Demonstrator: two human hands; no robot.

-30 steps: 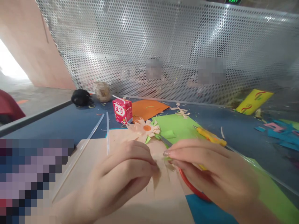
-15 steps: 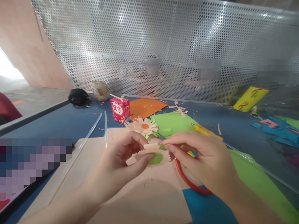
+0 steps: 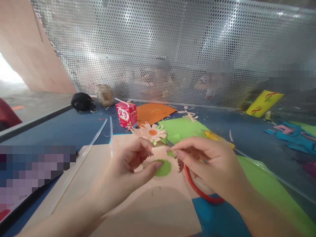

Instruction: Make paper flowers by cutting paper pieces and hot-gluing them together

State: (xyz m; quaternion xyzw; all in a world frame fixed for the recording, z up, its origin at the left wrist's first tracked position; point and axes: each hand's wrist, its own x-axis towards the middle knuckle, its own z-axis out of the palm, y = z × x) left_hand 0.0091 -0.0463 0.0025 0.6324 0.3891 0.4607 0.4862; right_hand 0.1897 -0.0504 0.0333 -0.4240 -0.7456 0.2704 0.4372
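Note:
A small paper flower [image 3: 161, 164] with beige fringed petals and a green round centre is held above a beige sheet [image 3: 158, 204]. My left hand [image 3: 125, 174] pinches it at its left side, thumb on the green disc. With thumb and forefinger, my right hand [image 3: 209, 164] grips its upper right edge. Under my right hand lies a red ring [image 3: 197, 189], part of it hidden.
A finished flower with an orange centre [image 3: 149, 131] lies behind, next to a red carton [image 3: 127, 114]. Orange [image 3: 153, 112] and green paper [image 3: 182, 128], yellow-handled scissors [image 3: 217, 137] and clear sticks [image 3: 98, 133] are on the blue table. A perforated metal screen [image 3: 172, 49] closes off the back; people sit behind it.
Both hands have lifted and turned the small flower so that its green centre faces me. A second ago it was hidden under my fingers.

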